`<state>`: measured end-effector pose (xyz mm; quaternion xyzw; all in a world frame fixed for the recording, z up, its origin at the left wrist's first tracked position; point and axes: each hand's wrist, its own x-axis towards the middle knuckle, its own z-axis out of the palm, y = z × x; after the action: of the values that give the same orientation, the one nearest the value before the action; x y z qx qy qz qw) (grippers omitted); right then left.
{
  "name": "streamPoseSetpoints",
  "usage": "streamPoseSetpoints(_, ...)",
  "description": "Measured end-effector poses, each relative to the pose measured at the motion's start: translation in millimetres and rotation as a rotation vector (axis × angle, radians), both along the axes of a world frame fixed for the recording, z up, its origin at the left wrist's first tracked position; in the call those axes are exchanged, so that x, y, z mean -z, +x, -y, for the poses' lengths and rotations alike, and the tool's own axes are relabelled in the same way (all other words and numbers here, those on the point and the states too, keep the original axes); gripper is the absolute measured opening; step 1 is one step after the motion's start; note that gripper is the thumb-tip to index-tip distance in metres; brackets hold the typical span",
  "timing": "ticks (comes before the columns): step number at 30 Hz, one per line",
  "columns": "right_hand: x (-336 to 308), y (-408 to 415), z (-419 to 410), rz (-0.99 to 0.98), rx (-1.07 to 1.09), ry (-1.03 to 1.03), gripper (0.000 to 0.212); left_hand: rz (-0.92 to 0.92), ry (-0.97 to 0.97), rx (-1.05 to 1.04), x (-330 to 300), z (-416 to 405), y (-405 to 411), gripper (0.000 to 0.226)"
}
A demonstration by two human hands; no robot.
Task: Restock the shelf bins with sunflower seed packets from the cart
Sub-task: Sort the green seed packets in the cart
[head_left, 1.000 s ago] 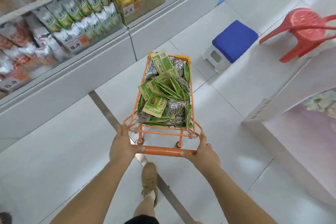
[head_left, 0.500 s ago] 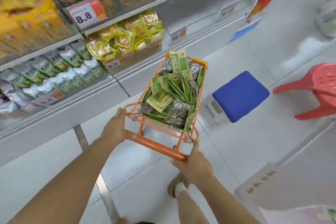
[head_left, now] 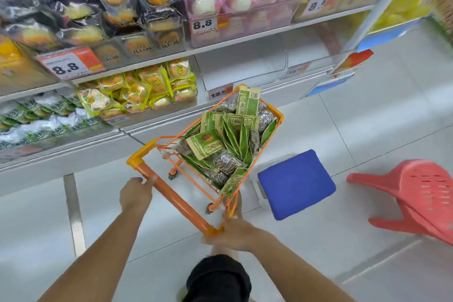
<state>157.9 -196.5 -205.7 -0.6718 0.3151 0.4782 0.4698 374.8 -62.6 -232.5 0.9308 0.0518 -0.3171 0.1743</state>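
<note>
A small orange wire cart [head_left: 275,112] stands on the white floor, turned diagonally toward the shelves and heaped with green sunflower seed packets [head_left: 221,140]. My left hand [head_left: 136,195] grips the left end of the orange handle bar [head_left: 174,200]. At the bar's right end my right hand [head_left: 234,234], blurred, holds the corner. Two clear shelf bins [head_left: 241,71] on the lower shelf just beyond the cart look empty, with price tags at their front.
Shelves at the left and top hold yellow, black, pink and green-white snack packs. A blue-topped stool [head_left: 295,184] stands right beside the cart, and a red plastic chair [head_left: 416,200] lies tipped further right. My knee in dark shorts [head_left: 218,279] is at the bottom.
The cart has rolled along the shelf and swung diagonally toward it. The empty bins have come into view, and the stool is now right next to the cart.
</note>
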Motion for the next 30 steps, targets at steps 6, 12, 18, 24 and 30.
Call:
streamPoseSetpoints(6,-13,20,114,0.210,0.016,-0.258,0.051,0.008,-0.096,-0.192,20,54,-7,0.050)
streamPoseSetpoints(12,-33,37,201,0.252,-0.011,-0.363,0.054,-0.106,-0.093,-0.328,-5,112,-33,0.050)
streamPoseSetpoints(18,-47,52,262,0.227,-0.101,-0.362,0.057,-0.234,-0.054,-0.236,-13,147,-85,0.040)
streamPoseSetpoints(24,-25,57,357,0.216,-0.168,-0.449,0.037,-0.018,0.003,-0.334,-9,166,-76,0.051)
streamPoseSetpoints(30,26,77,449,0.492,-0.242,-0.530,0.021,0.269,0.006,-0.483,15,191,-58,0.046)
